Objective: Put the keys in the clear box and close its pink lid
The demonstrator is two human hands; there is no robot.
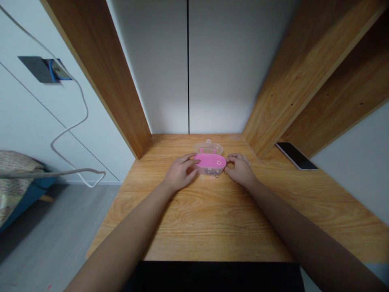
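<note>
Readable text: none | pink tray (208, 160): pale oval mark, unreadable

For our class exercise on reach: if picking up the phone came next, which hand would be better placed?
Probably the right hand: the phone lies on its side of the box. The left hand is at the box's opposite end, fingers on the pink top, and would reach farther.
</note>
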